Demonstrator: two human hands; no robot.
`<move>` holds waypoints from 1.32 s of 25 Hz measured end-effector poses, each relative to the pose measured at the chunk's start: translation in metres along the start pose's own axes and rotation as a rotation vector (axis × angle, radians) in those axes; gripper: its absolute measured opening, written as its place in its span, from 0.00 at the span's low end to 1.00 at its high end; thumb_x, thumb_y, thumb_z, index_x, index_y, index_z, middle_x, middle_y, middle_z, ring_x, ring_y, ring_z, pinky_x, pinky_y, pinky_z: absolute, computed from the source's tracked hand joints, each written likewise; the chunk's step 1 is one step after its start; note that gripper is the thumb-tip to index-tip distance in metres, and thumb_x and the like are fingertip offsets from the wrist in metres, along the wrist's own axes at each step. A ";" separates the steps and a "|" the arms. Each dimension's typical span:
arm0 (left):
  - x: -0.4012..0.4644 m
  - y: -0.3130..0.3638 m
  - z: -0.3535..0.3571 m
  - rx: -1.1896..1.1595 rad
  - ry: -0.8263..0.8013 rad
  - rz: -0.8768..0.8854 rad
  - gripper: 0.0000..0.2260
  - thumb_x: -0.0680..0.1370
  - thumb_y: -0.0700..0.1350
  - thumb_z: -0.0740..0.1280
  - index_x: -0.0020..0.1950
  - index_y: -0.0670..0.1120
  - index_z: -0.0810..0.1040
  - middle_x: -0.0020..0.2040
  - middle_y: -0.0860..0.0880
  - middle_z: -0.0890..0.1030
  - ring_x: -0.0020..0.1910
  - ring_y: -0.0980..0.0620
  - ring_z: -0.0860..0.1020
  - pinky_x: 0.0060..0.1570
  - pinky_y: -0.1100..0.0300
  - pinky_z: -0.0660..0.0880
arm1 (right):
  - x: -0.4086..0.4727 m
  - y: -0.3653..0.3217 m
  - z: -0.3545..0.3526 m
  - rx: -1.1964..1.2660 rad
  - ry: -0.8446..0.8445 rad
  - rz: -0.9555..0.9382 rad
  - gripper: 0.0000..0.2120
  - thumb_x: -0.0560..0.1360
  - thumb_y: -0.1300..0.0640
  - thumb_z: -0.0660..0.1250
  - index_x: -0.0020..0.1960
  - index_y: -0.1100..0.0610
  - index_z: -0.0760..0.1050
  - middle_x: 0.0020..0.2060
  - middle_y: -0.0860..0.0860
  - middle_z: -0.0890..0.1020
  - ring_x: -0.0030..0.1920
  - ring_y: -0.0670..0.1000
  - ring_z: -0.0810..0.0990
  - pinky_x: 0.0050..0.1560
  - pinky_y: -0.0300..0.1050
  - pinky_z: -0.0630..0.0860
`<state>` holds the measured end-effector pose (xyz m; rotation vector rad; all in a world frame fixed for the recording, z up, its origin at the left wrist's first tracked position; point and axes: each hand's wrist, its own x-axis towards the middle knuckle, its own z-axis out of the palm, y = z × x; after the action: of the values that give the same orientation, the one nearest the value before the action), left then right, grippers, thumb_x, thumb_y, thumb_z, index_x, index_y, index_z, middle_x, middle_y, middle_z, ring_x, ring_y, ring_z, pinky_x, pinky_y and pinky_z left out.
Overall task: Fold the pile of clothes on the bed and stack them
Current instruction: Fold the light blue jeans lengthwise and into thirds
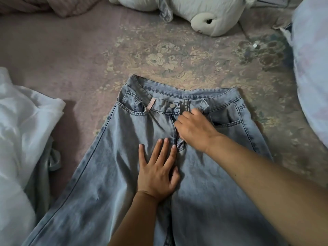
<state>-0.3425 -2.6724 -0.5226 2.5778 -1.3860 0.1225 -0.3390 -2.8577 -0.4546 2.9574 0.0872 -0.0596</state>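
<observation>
1. A pair of light blue jeans (pixel 124 157) is lying front side up on the bed (pixel 71 59), waistband pointing away from the person and both legs running toward the bottom edge of the view.
2. The left hand (pixel 158 173) is resting flat on the jeans just below the fly, palm down, fingers straight and slightly spread, fingertips pointing toward the waistband.
3. The right hand (pixel 195 130) is lying over the fly area, just right of the metal button (pixel 171 105); its fingers are curling down onto the denim, but whether they are pinching the zipper or only pressing the cloth cannot be told, since the fingertips are hidden under the hand.
4. The two hands are sitting close together, the right one nearer the waistband.
5. A heap of white fabric (pixel 23 125) is lying at the left of the jeans, with a greyish garment (pixel 46 167) showing beneath its edge.
6. A white plush toy (pixel 204 13) is lying at the far side of the bed, and a pale pillow (pixel 312 77) is sitting at the right edge.
</observation>
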 end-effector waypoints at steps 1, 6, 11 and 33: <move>0.000 0.000 0.000 0.000 -0.002 -0.001 0.26 0.73 0.54 0.57 0.68 0.45 0.74 0.71 0.44 0.70 0.71 0.45 0.67 0.65 0.31 0.56 | 0.008 0.009 -0.005 0.003 0.022 0.060 0.12 0.55 0.64 0.79 0.33 0.59 0.77 0.30 0.53 0.78 0.32 0.53 0.76 0.39 0.45 0.74; 0.000 0.000 0.000 0.011 0.000 0.001 0.26 0.73 0.54 0.57 0.69 0.46 0.73 0.72 0.44 0.69 0.72 0.46 0.66 0.65 0.31 0.56 | 0.038 0.037 -0.014 0.016 -0.134 0.139 0.07 0.77 0.63 0.62 0.53 0.60 0.77 0.51 0.54 0.78 0.55 0.55 0.72 0.58 0.52 0.62; 0.002 -0.002 0.001 0.005 0.012 -0.002 0.27 0.73 0.54 0.58 0.70 0.47 0.73 0.72 0.45 0.69 0.72 0.46 0.66 0.65 0.31 0.57 | 0.032 0.033 0.003 0.139 0.018 0.234 0.05 0.69 0.64 0.73 0.43 0.62 0.79 0.46 0.57 0.78 0.49 0.60 0.76 0.47 0.53 0.72; 0.025 -0.001 -0.044 -0.330 0.353 -0.127 0.17 0.78 0.45 0.56 0.62 0.42 0.77 0.63 0.40 0.76 0.61 0.42 0.74 0.61 0.46 0.68 | -0.066 -0.053 -0.020 1.368 0.478 1.169 0.16 0.73 0.60 0.68 0.30 0.51 0.69 0.27 0.47 0.74 0.33 0.48 0.76 0.39 0.43 0.75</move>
<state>-0.3268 -2.6823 -0.4755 2.2301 -1.0177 0.2873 -0.4073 -2.8056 -0.4413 3.3415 -2.3881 1.1107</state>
